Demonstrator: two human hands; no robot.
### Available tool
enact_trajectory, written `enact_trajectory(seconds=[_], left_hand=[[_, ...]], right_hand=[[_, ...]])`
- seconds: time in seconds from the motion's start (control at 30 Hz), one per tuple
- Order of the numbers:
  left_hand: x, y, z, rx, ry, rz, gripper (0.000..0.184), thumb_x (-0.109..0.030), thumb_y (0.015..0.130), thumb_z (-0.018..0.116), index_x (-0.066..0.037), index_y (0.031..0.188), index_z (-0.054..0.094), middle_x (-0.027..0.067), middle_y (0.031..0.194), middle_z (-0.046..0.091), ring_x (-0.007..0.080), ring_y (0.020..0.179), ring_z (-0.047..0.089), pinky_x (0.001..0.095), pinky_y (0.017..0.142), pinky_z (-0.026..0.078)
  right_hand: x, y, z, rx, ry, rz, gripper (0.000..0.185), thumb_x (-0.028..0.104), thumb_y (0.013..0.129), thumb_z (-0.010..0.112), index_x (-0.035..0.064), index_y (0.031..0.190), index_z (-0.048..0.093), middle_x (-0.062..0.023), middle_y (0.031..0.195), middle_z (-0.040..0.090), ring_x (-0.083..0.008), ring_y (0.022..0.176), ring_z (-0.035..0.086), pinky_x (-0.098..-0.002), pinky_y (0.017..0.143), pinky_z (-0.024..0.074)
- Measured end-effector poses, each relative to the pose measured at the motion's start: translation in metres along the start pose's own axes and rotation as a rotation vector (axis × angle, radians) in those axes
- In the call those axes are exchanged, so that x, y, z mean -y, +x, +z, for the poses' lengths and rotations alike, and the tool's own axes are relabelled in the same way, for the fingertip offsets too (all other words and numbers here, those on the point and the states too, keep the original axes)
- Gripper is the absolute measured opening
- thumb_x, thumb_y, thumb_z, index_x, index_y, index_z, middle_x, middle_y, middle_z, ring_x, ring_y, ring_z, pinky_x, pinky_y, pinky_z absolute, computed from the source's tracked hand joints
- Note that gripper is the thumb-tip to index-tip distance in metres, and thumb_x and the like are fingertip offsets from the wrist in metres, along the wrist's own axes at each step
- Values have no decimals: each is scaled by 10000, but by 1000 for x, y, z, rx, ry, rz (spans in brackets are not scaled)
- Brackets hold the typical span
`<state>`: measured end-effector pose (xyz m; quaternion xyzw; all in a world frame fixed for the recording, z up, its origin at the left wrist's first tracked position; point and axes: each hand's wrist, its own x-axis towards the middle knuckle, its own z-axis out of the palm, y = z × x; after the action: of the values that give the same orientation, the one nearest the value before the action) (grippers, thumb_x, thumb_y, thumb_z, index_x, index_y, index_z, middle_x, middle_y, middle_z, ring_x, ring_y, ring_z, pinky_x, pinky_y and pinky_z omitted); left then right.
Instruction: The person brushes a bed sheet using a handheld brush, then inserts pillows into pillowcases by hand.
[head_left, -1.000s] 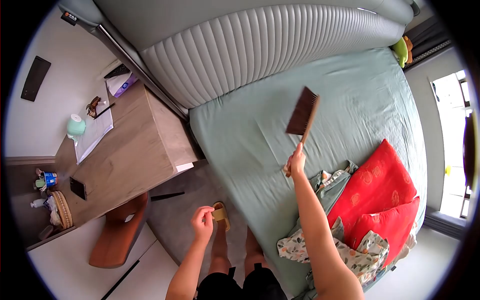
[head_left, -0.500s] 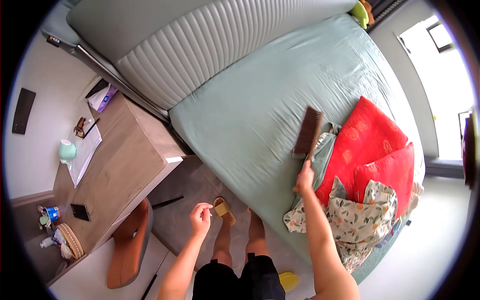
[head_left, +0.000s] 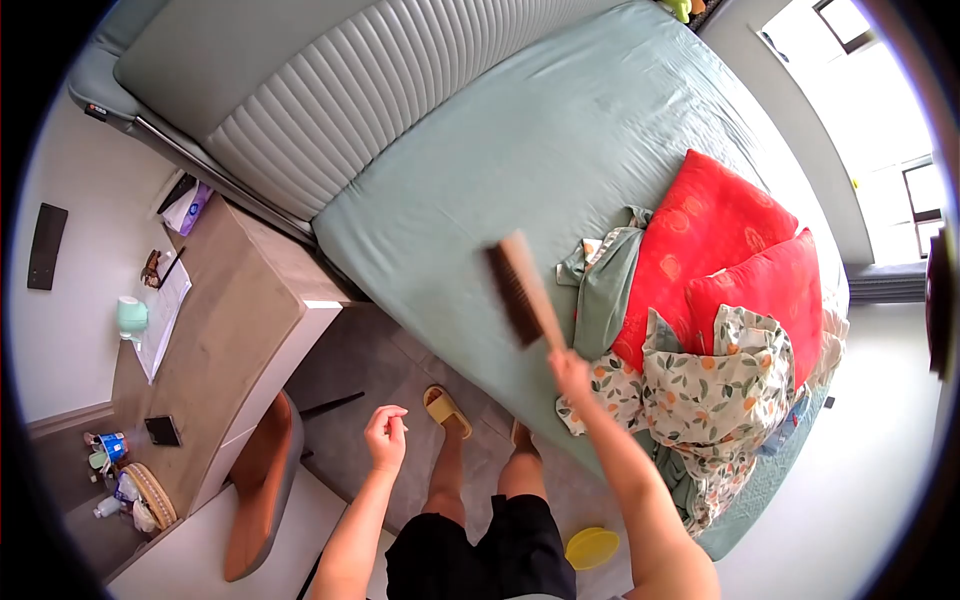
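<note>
My right hand grips the handle of a wooden bed brush with dark bristles, slightly blurred by motion. The brush is over the near side of the bed, which has a pale green fitted sheet; whether the bristles touch the sheet I cannot tell. Beside the brush lie a crumpled green cloth, red pillows and a fruit-patterned fabric. My left hand hangs in the air over the floor, fingers curled in with nothing visible in them.
A wooden desk stands on the left, holding a phone, a mint cup, papers and a basket. A brown chair is tucked by it. The padded headboard runs along the bed. A yellow basin sits by my feet.
The brush has swung left and toward me, away from the red pillows, in my right hand. My left hand stays curled in nearly the same place. The whole view has shifted slightly.
</note>
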<state>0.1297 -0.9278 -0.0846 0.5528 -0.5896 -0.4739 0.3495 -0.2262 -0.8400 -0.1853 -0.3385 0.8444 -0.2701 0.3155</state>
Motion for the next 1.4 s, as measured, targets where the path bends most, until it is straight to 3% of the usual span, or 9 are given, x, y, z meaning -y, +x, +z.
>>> enact_trajectory(seconds=[0.17, 0.3, 0.37, 0.53, 0.67, 0.77, 0.93, 1.1, 1.4], left_hand=[[1, -33, 18, -50, -14, -52, 143, 70, 826, 469, -4, 784, 584, 58, 837, 585, 82, 549, 515, 199, 501, 430], [-14, -59, 54, -86, -2, -38, 145, 68, 834, 466, -4, 784, 580, 57, 836, 584, 83, 547, 511, 202, 499, 431], [-28, -70, 71, -112, 9, -9, 146, 69, 836, 464, -4, 784, 579, 57, 836, 584, 83, 548, 511, 204, 500, 433], [-52, -93, 121, -231, 39, -22, 104, -8, 851, 495, -19, 858, 599, 66, 819, 602, 121, 589, 553, 230, 516, 467], [-63, -112, 162, 110, -253, -640, 420, -414, 882, 534, -49, 1088, 564, 29, 944, 619, 113, 779, 569, 274, 710, 461], [-106, -108, 172, 83, -666, -419, 262, -203, 905, 534, -19, 1079, 467, 80, 922, 599, 162, 848, 604, 293, 768, 478], [-136, -76, 99, -362, -381, -179, 164, -146, 903, 518, -34, 962, 414, 72, 706, 614, 140, 604, 603, 266, 540, 494], [-131, -28, -38, -570, 643, -124, 251, -260, 876, 523, -92, 1053, 463, 143, 743, 611, 356, 673, 594, 442, 545, 468], [-53, 65, -204, -368, 939, -140, 250, -227, 859, 515, -116, 1081, 483, 141, 870, 595, 353, 771, 599, 475, 643, 482]], right_hand=[[18, 81, -16, -104, 280, 560, 645, 542, 892, 387, -59, 720, 548, -246, 652, 572, -351, 633, 584, -415, 582, 454], [9, -73, 11, 582, 76, -117, 554, 543, 855, 455, 29, 928, 648, -193, 813, 642, -337, 813, 617, -412, 754, 464], [17, -117, -5, 881, -230, -80, 579, 552, 832, 490, -7, 820, 640, -222, 786, 629, -388, 771, 610, -442, 711, 475], [17, -172, -36, 388, -50, -31, 402, 355, 796, 575, -30, 899, 518, -263, 746, 602, -432, 722, 589, -488, 650, 469], [73, -167, -71, 297, -149, -237, 364, 182, 741, 566, -4, 1026, 437, -243, 732, 600, -410, 649, 592, -489, 567, 472], [100, -170, -67, 298, -106, -575, 582, 154, 727, 580, 9, 1239, 343, -223, 866, 606, -387, 615, 591, -459, 522, 474], [166, -176, -66, 494, 56, -901, 708, 217, 737, 650, -11, 1309, 300, -201, 1131, 517, -372, 1023, 503, -415, 877, 419], [184, -185, -28, 392, -54, -789, 602, 171, 759, 627, 25, 1277, 357, -146, 1061, 536, -279, 906, 550, -370, 798, 462], [223, -201, 61, 384, -77, -490, 512, 157, 761, 605, 65, 1223, 406, -113, 1010, 559, -241, 825, 577, -357, 744, 476]])
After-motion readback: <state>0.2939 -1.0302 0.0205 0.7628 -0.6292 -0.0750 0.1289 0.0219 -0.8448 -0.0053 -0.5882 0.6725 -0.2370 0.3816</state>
